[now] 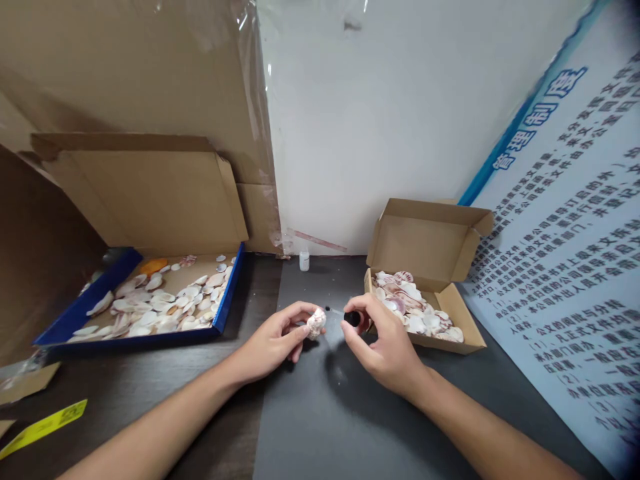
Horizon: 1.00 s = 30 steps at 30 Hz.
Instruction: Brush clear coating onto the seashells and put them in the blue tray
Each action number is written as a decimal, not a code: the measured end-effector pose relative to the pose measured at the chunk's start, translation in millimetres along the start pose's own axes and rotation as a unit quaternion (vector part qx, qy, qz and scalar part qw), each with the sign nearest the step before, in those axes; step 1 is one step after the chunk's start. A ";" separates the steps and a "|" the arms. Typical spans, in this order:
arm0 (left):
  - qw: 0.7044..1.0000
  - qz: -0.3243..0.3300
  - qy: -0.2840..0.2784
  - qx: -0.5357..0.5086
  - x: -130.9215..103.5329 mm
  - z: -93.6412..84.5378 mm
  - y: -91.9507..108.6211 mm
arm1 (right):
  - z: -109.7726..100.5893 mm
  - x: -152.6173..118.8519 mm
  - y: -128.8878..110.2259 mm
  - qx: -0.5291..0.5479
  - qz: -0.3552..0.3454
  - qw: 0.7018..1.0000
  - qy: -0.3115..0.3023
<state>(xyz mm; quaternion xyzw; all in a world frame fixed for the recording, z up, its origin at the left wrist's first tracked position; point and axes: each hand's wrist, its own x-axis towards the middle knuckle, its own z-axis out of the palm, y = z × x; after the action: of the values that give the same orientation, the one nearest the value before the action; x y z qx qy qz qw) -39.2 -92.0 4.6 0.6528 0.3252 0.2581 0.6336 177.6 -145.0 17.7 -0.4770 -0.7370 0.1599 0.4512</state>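
Note:
Between the thumb and fingers of my left hand [280, 339] is a small whitish, knobbly seashell [316, 323]. My right hand [387, 343] pinches a black brush cap [352, 318]. From the cap a thin pale stem points left, and its dark brush tip [328, 309] is close beside the shell; whether they touch I cannot tell. Behind both hands a small white bottle [304, 261] stands upright near the wall, with no cap visible on it.
On the left, a blue-edged cardboard box [229, 293] with its lid up holds many shells. A smaller open cardboard box [473, 337] of shells sits by my right hand. A yellow label strip [43, 427] lies at the lower left. A printed poster [565, 267] slants along the right.

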 end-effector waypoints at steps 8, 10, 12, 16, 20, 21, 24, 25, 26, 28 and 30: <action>1.000 -0.014 0.007 0.000 1.3 0.1 -2.2 | 0.3 -0.4 0.1 0.010 -0.010 1.000 0.005; 1.000 -0.016 0.004 -0.007 2.1 0.0 -1.7 | 0.1 -0.3 -0.1 0.013 -0.015 1.000 -0.002; 1.000 -0.020 0.005 -0.018 2.7 0.0 -1.5 | -0.1 0.0 -0.5 0.004 -0.010 1.000 -0.005; 0.999 -0.029 0.010 -0.035 2.9 0.0 -2.0 | -0.4 0.2 -1.5 0.017 -0.014 1.000 -0.005; 0.999 -0.030 0.011 -0.042 2.3 0.0 -2.5 | 0.2 -0.2 -1.8 0.001 -0.014 1.000 -0.025; 0.999 -0.030 0.012 -0.042 2.0 0.0 -2.4 | 0.3 -0.2 -1.7 -0.002 -0.011 1.000 -0.017; 0.999 -0.025 0.011 -0.047 1.3 -0.1 -1.1 | 0.2 -0.2 -1.7 0.015 -0.026 0.999 -0.016; 0.998 -0.023 0.009 -0.049 1.1 -0.2 -0.5 | 0.0 -0.1 -1.8 0.016 -0.031 0.999 -0.023; 0.999 -0.022 0.008 -0.049 0.9 -0.2 0.2 | -0.3 0.0 -1.8 0.011 -0.030 0.999 -0.026; 0.999 -0.023 0.007 -0.044 0.6 -0.3 1.4 | -0.8 0.0 -1.9 0.002 -0.019 1.000 -0.015; 0.999 -0.024 0.008 -0.038 0.4 -0.6 2.1 | -1.1 -0.1 -1.8 0.012 -0.022 1.000 -0.002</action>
<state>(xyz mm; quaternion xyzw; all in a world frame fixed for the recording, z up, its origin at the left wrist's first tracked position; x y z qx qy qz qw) -39.1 -91.2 6.7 0.6185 0.3360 0.2595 0.6613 177.6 -146.2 19.5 -0.4553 -0.7462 0.1599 0.4586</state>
